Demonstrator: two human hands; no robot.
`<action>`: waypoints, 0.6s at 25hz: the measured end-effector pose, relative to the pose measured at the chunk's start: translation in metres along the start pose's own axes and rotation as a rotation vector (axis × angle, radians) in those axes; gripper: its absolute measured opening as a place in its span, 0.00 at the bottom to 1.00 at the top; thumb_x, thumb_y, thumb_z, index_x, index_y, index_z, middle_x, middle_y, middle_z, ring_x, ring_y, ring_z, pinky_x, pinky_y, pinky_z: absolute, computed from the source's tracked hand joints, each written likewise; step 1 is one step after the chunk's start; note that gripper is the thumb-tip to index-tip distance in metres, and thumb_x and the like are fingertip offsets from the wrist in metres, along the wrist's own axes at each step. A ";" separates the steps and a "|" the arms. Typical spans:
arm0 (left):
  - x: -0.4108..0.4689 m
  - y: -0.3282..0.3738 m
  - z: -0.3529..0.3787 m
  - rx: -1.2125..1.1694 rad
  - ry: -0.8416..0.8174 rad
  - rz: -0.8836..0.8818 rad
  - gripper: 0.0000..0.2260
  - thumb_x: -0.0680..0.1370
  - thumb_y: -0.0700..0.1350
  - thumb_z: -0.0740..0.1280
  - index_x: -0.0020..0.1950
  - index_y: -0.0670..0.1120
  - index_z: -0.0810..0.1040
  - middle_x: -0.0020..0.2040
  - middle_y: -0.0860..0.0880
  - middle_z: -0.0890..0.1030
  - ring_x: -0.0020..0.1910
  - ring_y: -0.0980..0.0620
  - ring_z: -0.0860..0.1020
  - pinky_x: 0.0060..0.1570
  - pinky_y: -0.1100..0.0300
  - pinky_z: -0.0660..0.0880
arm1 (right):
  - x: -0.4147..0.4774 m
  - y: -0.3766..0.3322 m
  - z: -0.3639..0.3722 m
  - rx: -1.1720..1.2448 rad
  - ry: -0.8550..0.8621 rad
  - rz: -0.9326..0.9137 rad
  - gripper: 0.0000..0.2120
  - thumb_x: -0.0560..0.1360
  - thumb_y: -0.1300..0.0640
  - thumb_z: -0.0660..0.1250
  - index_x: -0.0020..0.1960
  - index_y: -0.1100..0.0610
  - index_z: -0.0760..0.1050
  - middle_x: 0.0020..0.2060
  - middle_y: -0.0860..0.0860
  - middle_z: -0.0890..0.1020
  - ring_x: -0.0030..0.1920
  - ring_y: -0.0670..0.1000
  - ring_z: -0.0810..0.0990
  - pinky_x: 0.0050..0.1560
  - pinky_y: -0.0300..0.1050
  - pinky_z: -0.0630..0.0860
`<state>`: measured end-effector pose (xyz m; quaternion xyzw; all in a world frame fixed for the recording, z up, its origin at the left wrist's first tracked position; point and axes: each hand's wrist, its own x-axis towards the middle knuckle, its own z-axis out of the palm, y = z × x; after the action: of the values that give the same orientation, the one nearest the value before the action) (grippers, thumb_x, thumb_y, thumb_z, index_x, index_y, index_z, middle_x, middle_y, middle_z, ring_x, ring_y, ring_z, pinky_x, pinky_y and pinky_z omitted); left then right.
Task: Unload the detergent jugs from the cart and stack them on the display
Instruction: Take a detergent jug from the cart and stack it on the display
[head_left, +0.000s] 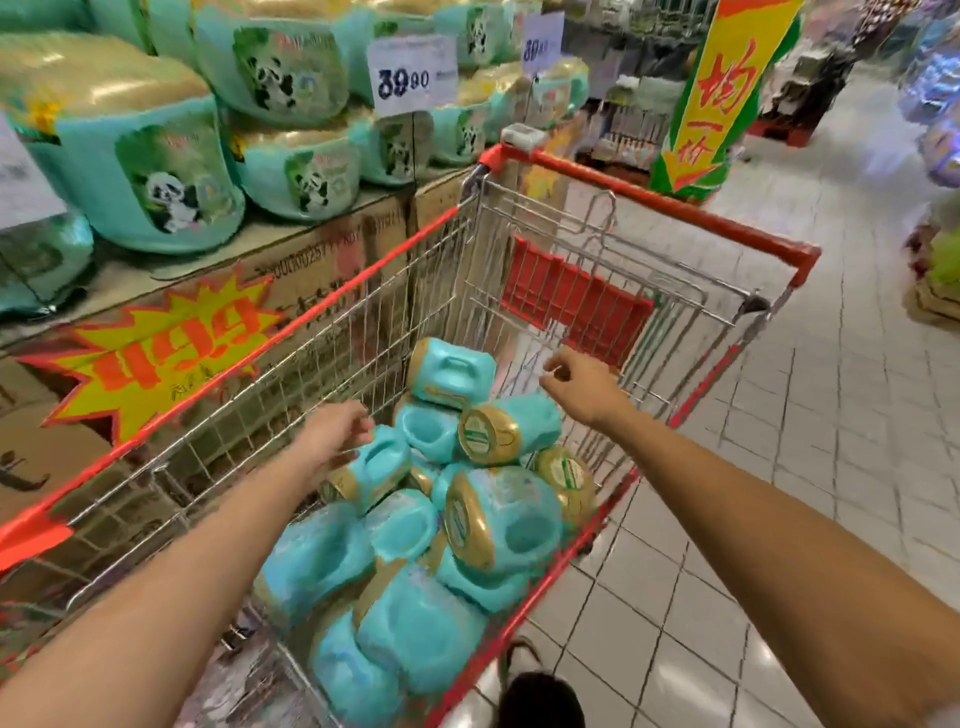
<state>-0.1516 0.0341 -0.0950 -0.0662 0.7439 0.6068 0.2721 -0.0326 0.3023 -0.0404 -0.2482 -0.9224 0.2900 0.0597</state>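
Turquoise jugs (498, 525) with gold caps lie heaped on their sides in the wire cart (675, 210), filling its near end and reaching about halfway to its far end; the topmost jug (452, 371) lies at the far edge of the heap, below the red seat flap (571, 296).

Left hand (337, 434): extended into the cart along its left wall, fingers over the handle of one jug (376, 465); blur prevents telling whether it grasps that jug or only touches it.

Right hand (582, 384): above the heap toward the cart's far right corner, fingers loosely curled, holding nothing; it is clear of the capped jug (506, 426) just below it.

Display (145, 171): matching jugs with panda labels stand stacked on cardboard boxes (322, 260) beside the cart's left edge; a price card (413, 75) stands among them; a yellow starburst sign (156, 358) is fixed to the box fronts.

Floor (779, 519): pale tiles to the right of the cart; a yellow banner (727, 88) stands beyond the cart's far end.
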 end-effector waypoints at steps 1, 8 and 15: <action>0.024 0.000 0.014 -0.009 0.025 -0.050 0.09 0.81 0.44 0.60 0.41 0.47 0.74 0.38 0.49 0.78 0.34 0.55 0.75 0.32 0.63 0.67 | 0.034 0.008 0.008 -0.025 -0.049 -0.028 0.11 0.78 0.58 0.63 0.56 0.64 0.77 0.45 0.61 0.81 0.46 0.60 0.79 0.45 0.51 0.73; 0.143 -0.029 0.083 -0.173 0.214 -0.309 0.08 0.83 0.50 0.56 0.49 0.49 0.72 0.40 0.50 0.77 0.32 0.56 0.74 0.31 0.62 0.65 | 0.209 0.038 0.097 -0.091 -0.285 -0.160 0.15 0.76 0.56 0.66 0.58 0.64 0.75 0.52 0.63 0.80 0.55 0.61 0.77 0.51 0.49 0.68; 0.257 -0.070 0.140 -0.615 0.190 -0.462 0.16 0.83 0.56 0.54 0.64 0.49 0.69 0.58 0.45 0.74 0.53 0.46 0.77 0.46 0.57 0.69 | 0.276 0.058 0.196 -0.019 -0.403 -0.291 0.27 0.75 0.45 0.68 0.68 0.59 0.68 0.62 0.57 0.74 0.62 0.57 0.73 0.62 0.51 0.68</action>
<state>-0.2926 0.2071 -0.2964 -0.3661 0.5147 0.7154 0.2987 -0.2979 0.3803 -0.2445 -0.0504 -0.9443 0.3134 -0.0868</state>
